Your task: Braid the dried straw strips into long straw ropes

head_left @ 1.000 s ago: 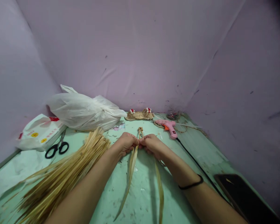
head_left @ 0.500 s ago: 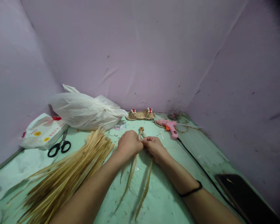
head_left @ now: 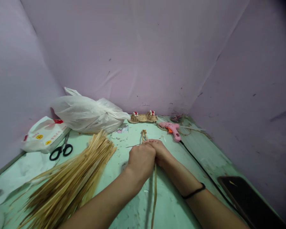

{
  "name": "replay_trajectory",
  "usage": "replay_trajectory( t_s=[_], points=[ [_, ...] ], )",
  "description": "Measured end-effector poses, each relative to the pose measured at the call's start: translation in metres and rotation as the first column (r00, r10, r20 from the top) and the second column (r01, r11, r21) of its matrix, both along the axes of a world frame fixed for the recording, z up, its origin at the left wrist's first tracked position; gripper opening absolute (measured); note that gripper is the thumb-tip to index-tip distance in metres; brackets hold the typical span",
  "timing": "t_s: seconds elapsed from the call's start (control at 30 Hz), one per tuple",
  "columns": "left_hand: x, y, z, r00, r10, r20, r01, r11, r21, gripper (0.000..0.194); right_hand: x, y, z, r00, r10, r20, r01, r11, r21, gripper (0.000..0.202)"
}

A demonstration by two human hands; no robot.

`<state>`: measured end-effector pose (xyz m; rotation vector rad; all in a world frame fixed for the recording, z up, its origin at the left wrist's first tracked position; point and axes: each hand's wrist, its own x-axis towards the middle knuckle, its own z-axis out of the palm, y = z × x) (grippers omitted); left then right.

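Observation:
Close together over the middle of the table, my left hand [head_left: 142, 159] and my right hand [head_left: 158, 150] are both closed around dried straw strands. A looped, twisted end of straw cord [head_left: 144, 133] sticks out beyond my fingers. One long strand [head_left: 154, 197] hangs down from beneath the hands toward me, and a thin dark tip points left from them. My left hand partly covers the right one, so the exact grip is hidden. To the left lies a large bundle of dry straw strips [head_left: 71, 181].
Black-handled scissors [head_left: 61, 151], a white box in plastic [head_left: 46, 133] and a white bag [head_left: 88, 113] lie left. Behind stand woven slippers [head_left: 143, 118]. On the right are a pink glue gun [head_left: 173, 128], its black cord [head_left: 200, 164] and a dark phone [head_left: 248, 200].
My left hand has moved right and slightly nearer, now overlapping my right hand. The strands that hung below my left hand no longer show; a thin tip now points left.

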<state>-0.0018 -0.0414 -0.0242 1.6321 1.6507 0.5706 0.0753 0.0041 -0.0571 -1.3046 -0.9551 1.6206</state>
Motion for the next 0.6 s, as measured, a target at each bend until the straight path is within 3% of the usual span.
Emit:
replay_trajectory(
  t_s=[0.1,0.27,0.37,0.43,0.47,0.53,0.6],
  points=[
    [0.001,-0.002,-0.002,0.996,0.017,-0.09,-0.003,0.988,0.155,0.014,0.0,0.0,0.0,1.0,0.006,-0.009,-0.007,1.0,-0.029,0.003],
    [-0.013,0.008,0.015,0.98,0.027,-0.195,0.012,0.98,0.198,0.006,0.004,0.003,-0.002,0.998,0.056,-0.028,-0.056,0.998,-0.017,0.002],
    [-0.029,0.023,0.026,0.983,0.154,-0.098,-0.131,0.969,0.208,0.007,0.008,0.006,0.001,0.99,0.139,-0.01,-0.14,0.987,-0.073,0.008],
    [-0.036,0.033,0.026,0.961,0.24,0.135,-0.241,0.97,-0.014,0.009,0.011,0.007,0.004,0.982,0.187,-0.016,-0.188,0.976,-0.111,0.01],
    [-0.037,0.036,0.024,0.932,0.268,0.246,-0.238,0.961,-0.142,0.011,0.012,0.007,0.005,0.98,0.197,-0.023,-0.199,0.973,-0.118,0.009],
    [-0.036,0.041,0.015,0.866,0.29,0.408,-0.151,0.928,-0.34,0.012,0.014,0.008,0.006,0.978,0.206,-0.026,-0.208,0.971,-0.119,0.008],
    [-0.035,0.045,0.007,0.817,0.287,0.501,-0.045,0.897,-0.441,0.012,0.015,0.009,0.007,0.975,0.221,-0.03,-0.223,0.968,-0.118,0.007]
  ],
)
